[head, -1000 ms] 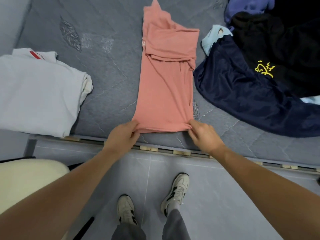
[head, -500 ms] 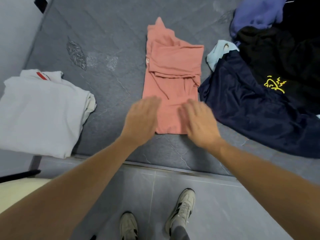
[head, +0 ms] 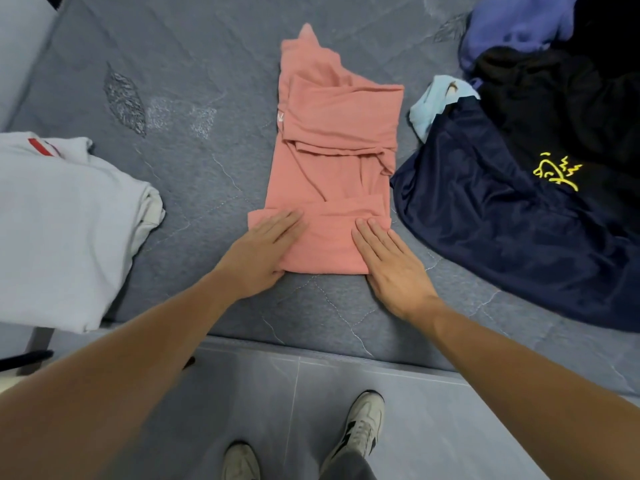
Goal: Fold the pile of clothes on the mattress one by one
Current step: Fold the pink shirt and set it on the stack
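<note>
The pink shirt [head: 332, 174] lies lengthwise in the middle of the mattress [head: 180, 64], already narrowed into a strip. A second ago both hands pinched its near hem at the mattress edge; half a second ago they were carrying that hem away from the body. Now the hem has been laid over the body of the shirt, so the near third is doubled and a fresh fold line runs along the near edge.

The left hand [head: 263, 251] lies flat on the left part of the folded flap, fingers straight and together, holding nothing. The right hand [head: 388, 261] lies likewise on the right part, fingers straight, palm partly on the mattress just beside the shirt. Both are pressing, not gripping (the pinch seen earlier has been released).

Judgement: the first crosswise fold is complete and is being flattened. The flap sits slightly skewed, its left corner jutting past the strip's side. The far end, with collar and sleeve folds, remains uncovered, so one more crosswise fold seems needed before this item is finished.

A folded white garment [head: 65, 223] rests at the left. The pile [head: 519, 188] of unfolded dark clothes lies at the right, its navy item just beside the shirt; much of the task remains.
</note>
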The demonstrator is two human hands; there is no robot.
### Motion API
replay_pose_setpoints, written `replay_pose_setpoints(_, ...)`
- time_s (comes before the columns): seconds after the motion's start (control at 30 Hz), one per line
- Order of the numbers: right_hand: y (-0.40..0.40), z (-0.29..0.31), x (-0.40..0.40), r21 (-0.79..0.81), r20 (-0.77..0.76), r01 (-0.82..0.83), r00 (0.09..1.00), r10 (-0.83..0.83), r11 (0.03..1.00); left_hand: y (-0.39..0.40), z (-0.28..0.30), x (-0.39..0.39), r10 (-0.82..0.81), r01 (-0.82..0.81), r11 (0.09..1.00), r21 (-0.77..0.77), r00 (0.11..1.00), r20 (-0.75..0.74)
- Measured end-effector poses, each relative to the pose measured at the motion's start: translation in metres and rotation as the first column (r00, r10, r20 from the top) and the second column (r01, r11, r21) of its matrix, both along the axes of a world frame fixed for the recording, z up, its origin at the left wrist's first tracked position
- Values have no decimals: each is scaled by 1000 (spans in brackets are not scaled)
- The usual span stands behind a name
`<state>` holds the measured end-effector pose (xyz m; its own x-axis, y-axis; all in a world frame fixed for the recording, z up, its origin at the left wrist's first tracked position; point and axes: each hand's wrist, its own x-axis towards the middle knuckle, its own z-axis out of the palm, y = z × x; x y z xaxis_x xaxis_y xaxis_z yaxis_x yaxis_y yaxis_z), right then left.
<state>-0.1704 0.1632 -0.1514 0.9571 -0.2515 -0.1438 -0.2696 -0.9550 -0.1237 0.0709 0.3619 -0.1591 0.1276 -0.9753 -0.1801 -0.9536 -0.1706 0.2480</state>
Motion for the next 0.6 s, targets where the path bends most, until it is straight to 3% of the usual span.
replay_pose_setpoints(0.27,-4,25,-9,168,56,51,997,-61,985,30,26,-16,106,-110,984,-142,994,-39)
replay_pose_setpoints(0.5,22,56,-30,225,-9,157,987,-159,962,59,60,-34,194,-194,981,21,957,-216)
replay_pose_setpoints(0.6,22,72,-32,260,-13,177,984,-180,949,64,83,-37,251,-267,963,-28,933,-257)
